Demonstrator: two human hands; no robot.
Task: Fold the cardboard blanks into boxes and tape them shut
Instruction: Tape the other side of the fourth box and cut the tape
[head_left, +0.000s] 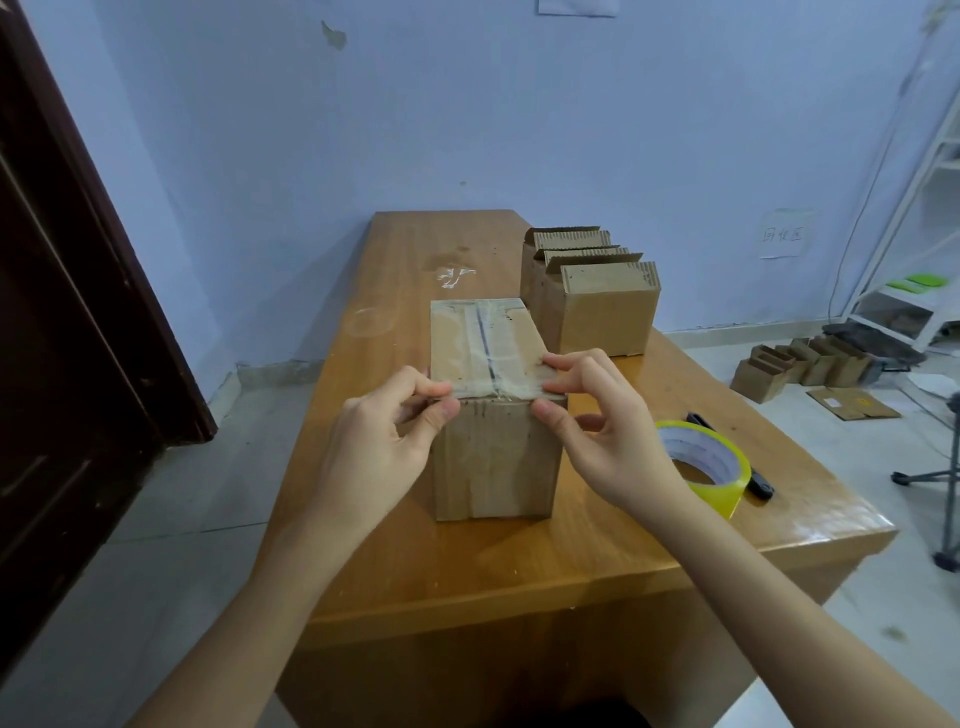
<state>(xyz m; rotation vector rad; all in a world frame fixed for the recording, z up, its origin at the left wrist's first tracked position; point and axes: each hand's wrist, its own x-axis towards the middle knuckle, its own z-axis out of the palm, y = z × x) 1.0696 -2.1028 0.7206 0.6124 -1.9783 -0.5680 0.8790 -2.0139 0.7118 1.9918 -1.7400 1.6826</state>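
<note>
At the middle of the counter (467, 561), a box (493, 415) stands with a tape strip (493, 388) stretched across its near top edge, pinched by the left hand (384, 441) and right hand (597, 431). The strip is best kept taut, then smoothed from the seam outward. One tape roll (711, 467) and three open boxes (597, 291) are counted on the counter.

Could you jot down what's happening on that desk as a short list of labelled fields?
Surface: orange-brown wooden table
Centre: closed brown cardboard box, clear tape along its top seam
Left hand: pinches a clear tape strip at the box's near top edge
Right hand: pinches the strip's other end
Beside right wrist: yellow tape roll
Behind, right: open-topped brown cardboard boxes
</note>
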